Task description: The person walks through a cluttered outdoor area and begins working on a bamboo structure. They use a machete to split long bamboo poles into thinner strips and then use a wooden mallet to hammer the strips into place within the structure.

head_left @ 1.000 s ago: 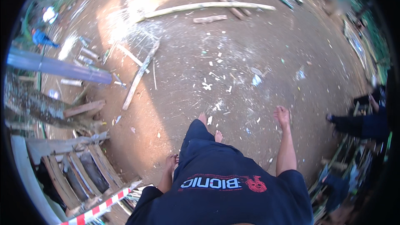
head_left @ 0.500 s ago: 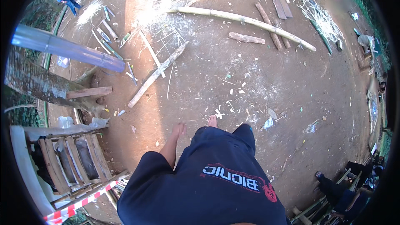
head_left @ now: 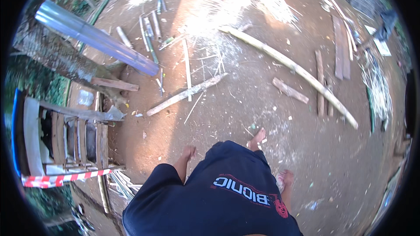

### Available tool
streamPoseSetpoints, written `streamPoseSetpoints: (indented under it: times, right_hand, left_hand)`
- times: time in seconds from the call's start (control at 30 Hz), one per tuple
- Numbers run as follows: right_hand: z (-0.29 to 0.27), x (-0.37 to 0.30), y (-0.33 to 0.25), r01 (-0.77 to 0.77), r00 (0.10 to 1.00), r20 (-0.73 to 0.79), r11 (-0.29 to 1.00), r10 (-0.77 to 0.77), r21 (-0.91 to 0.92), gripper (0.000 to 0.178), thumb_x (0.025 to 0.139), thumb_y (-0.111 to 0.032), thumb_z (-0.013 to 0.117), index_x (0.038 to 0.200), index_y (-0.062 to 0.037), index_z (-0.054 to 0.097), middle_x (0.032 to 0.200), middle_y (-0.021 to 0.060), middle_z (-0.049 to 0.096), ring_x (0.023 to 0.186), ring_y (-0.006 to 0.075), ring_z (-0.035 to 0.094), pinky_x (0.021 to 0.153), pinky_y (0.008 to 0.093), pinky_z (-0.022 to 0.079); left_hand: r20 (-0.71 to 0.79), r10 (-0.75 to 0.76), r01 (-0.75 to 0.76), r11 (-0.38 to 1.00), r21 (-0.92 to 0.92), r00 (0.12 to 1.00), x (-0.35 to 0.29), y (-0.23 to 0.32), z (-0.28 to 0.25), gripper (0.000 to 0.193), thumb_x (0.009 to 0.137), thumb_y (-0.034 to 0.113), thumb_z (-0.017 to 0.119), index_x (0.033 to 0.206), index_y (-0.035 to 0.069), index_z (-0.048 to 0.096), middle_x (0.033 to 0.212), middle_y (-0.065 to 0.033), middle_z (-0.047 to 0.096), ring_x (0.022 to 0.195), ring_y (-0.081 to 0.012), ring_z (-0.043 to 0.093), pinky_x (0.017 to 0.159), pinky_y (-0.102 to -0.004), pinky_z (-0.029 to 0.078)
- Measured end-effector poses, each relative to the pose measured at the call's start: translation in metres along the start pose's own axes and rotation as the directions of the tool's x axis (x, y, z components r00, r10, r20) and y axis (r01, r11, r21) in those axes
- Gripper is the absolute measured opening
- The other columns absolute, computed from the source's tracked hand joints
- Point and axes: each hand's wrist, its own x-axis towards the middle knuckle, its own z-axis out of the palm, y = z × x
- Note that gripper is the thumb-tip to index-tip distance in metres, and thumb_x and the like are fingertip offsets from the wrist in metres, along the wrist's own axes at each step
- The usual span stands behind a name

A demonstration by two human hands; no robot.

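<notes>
My left hand (head_left: 189,151) hangs beside my dark shirt (head_left: 197,201), over bare ground, with its fingers loosely apart and nothing seen in them. On the other side, my right hand (head_left: 286,177) hangs low beside the shirt. A pale patch shows next to its fingers, and I cannot make out whether it is held or lies on the ground behind. One bare foot (head_left: 257,140) is ahead of me on the dirt. Neither hand touches any of the poles or wood pieces around.
A long pale pole (head_left: 293,65) lies ahead right, near a short log (head_left: 289,90) and brown planks (head_left: 339,48). A shorter pole (head_left: 188,94) lies ahead left. A clear plastic roll (head_left: 96,37) leans by a tree trunk (head_left: 57,50). A wooden slatted frame (head_left: 81,140) stands left, with striped tape (head_left: 65,177).
My view has turned right, and the scene has shifted. My right hand has come into view and my foot has stepped forward. My left hand still hangs at my side.
</notes>
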Motion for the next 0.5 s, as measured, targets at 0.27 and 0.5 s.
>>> streamPoseSetpoints:
  times: [0.27, 0.5]
  right_hand:
    - [0.015, 0.12, -0.274, 0.252, 0.967, 0.097, 0.934, -0.235, -0.254, 0.037, 0.089, -0.034, 0.052, 0.113, -0.0058, 0.059, 0.087, 0.01, 0.064, 0.066, 0.0174, 0.061, 0.054, 0.0286, 0.05]
    - [0.048, 0.191, -0.284, 0.195, 0.981, 0.034, 0.964, -0.192, -0.181, 0.027, 0.092, -0.028, 0.052, 0.1, -0.0036, 0.061, 0.08, 0.0092, 0.061, 0.061, 0.0165, 0.059, 0.05, 0.0293, 0.049]
  left_hand:
    - [-0.073, -0.184, 0.177, 0.98, -0.095, 0.98, -0.035, 0.042, 0.087, 0.024, 0.087, 0.017, 0.055, 0.096, -0.004, 0.061, 0.078, -0.0134, 0.064, 0.063, -0.0204, 0.061, 0.053, -0.0304, 0.049]
    - [-0.024, -0.096, 0.098, 0.984, 0.149, 0.995, 0.081, 0.139, 0.095, 0.026, 0.085, 0.025, 0.058, 0.088, 0.0, 0.065, 0.073, -0.0091, 0.064, 0.062, -0.0182, 0.06, 0.055, -0.0323, 0.049]
